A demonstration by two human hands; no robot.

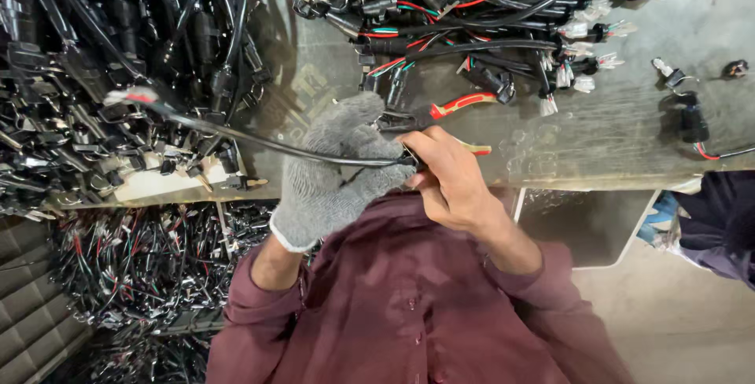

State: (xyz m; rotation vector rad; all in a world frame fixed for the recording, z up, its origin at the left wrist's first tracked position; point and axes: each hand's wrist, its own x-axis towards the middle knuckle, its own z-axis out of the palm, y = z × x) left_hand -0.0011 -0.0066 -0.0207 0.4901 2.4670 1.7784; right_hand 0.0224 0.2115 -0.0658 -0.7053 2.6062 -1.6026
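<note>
Grey knit glove on the left hand [334,168], closed round a black cable [236,134] that runs off to the left over the metal table [598,140]. Right hand [448,179], bare, pinches the same cable's near end, hands touching above the maroon shirt [409,305]. Looks like the cable end is being worked; next calls for a steady grip, maybe the red-handled pliers [460,102] lying just beyond.
</note>
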